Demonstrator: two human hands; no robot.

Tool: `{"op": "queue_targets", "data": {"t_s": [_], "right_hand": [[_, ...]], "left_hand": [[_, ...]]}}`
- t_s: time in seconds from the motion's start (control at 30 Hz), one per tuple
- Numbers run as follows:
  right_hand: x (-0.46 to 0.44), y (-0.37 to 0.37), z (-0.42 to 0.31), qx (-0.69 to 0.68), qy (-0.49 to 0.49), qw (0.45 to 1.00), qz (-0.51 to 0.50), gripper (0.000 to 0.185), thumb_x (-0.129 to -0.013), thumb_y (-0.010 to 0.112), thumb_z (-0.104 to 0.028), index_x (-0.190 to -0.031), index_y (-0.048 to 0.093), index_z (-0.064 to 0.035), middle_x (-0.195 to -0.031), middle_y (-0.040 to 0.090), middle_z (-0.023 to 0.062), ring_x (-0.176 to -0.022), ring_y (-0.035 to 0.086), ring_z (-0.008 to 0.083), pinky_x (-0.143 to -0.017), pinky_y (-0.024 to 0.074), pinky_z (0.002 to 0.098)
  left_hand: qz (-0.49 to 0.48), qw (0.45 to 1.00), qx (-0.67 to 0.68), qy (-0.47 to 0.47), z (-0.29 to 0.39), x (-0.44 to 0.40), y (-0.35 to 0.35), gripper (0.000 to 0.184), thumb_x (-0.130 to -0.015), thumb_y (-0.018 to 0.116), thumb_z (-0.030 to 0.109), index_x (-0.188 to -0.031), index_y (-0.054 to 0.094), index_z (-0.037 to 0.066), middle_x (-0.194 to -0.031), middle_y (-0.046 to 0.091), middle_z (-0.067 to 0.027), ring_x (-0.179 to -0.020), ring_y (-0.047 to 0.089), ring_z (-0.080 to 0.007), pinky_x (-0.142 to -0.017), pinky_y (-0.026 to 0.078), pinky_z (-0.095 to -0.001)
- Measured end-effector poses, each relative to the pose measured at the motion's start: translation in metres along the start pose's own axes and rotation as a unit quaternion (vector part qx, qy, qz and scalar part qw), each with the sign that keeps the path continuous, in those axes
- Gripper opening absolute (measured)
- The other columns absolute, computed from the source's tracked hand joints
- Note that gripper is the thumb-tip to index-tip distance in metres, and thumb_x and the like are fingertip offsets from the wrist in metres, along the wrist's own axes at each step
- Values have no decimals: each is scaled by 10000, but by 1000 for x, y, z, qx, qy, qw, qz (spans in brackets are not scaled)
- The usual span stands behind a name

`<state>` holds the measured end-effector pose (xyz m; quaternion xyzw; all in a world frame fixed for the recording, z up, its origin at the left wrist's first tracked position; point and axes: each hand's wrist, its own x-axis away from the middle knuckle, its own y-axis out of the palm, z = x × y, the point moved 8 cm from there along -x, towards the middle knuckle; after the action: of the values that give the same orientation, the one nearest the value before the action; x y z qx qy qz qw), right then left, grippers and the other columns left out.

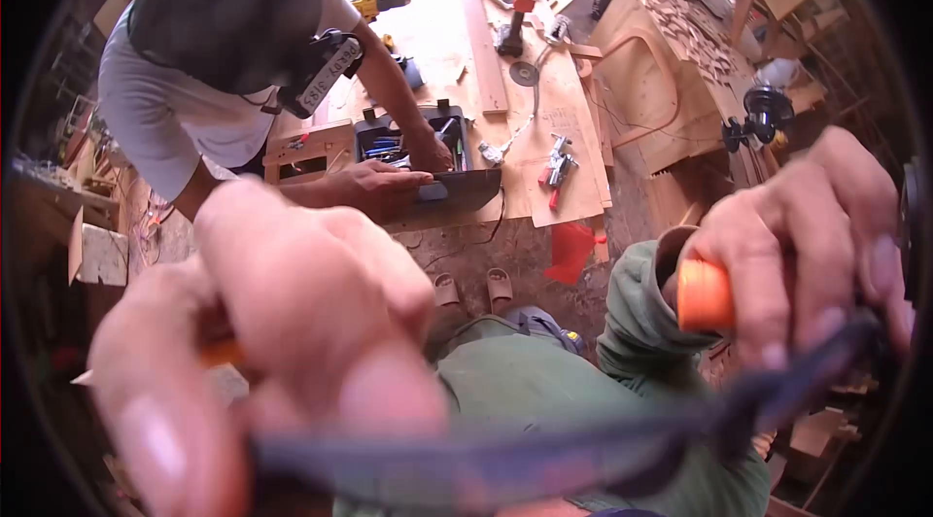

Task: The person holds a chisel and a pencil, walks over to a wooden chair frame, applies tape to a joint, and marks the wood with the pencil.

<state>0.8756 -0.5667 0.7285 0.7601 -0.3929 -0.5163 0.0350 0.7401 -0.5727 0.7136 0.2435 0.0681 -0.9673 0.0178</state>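
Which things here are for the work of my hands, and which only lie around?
In hand, seemingly:
- blurred dark band
- orange piece, right hand

Lying about:
- yellow drill
- red-handled clamp
- red sheet

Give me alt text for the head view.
A person's left hand and right hand hold a blurred dark band; the right also grips something orange. Beyond, a co-worker reaches into a toolbox on a workbench.
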Motion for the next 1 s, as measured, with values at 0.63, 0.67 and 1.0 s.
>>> {"op": "queue_targets", "data": {"t_s": [0.63, 0.67, 1.0], "right_hand": [[29, -82, -35, -18, 103, 994, 44, 452, -964, 515, -487, -1139, 478, -72, -715, 469, 32, -462, 498, 147, -444, 511, 311], [40, -94, -34, -8, 114, 991, 70, 472, -972, 503, -507, -1154, 471, -72, -700, 467, 28, -451, 492, 145, -439, 509, 310], [258, -236, 26, 243, 467, 756, 390, 221, -1004, 586, -174, -1120, 445, -50, -787, 523, 20, -471, 471, 65, -395, 401, 230]], "left_hand": [[343, 909, 211, 110, -61, -10, -10, 316, -1018, 433, 326, -1218, 376, 88, -1032, 497, -80, -510, 366, -68, -396, 255, -180], [402, 877, 249, 88, -94, -6, -13, 323, -1021, 428, 332, -1227, 372, 90, -1040, 496, -78, -510, 362, -66, -394, 251, -178], [578, 723, 349, -149, -339, 40, -17, 455, -1014, 425, 384, -1247, 510, 2, -969, 466, 19, -609, 395, -60, -403, 272, -181]]}}
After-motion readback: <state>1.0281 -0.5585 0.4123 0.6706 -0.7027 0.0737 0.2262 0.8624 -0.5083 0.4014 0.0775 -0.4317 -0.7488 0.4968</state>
